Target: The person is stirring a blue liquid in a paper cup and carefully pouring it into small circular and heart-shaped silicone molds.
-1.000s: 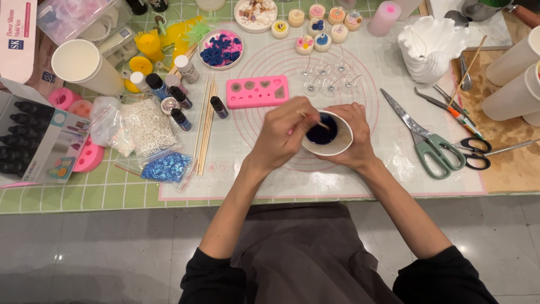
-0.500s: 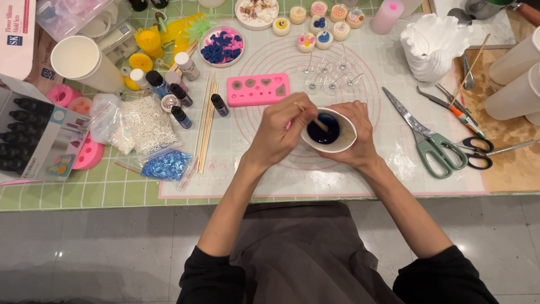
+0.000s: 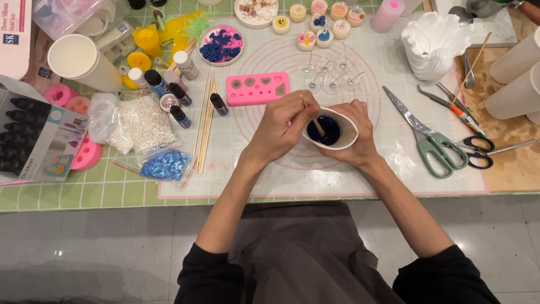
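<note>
Left hand (image 3: 281,126) pinches a wooden stick (image 3: 314,119) in blue liquid; right hand (image 3: 354,135) wraps the paper cup (image 3: 344,130)

A hobby craft station, likely for candle or resin making: the surface (image 3: 84,191) carries a silicone work mat (image 3: 292,174), a pink mould (image 3: 257,88), small dye bottles (image 3: 180,115), wooden skewers (image 3: 205,121), scissors (image 3: 433,143), paper cups (image 3: 81,62) and finished little decorated candles (image 3: 315,22).

- Two scissors (image 3: 436,147)
- One pink silicone mould (image 3: 258,88)
- Seven small decorated candles (image 3: 307,40)
- One paper cup of blue liquid (image 3: 331,130)
- One white fluted vase (image 3: 436,46)
</note>
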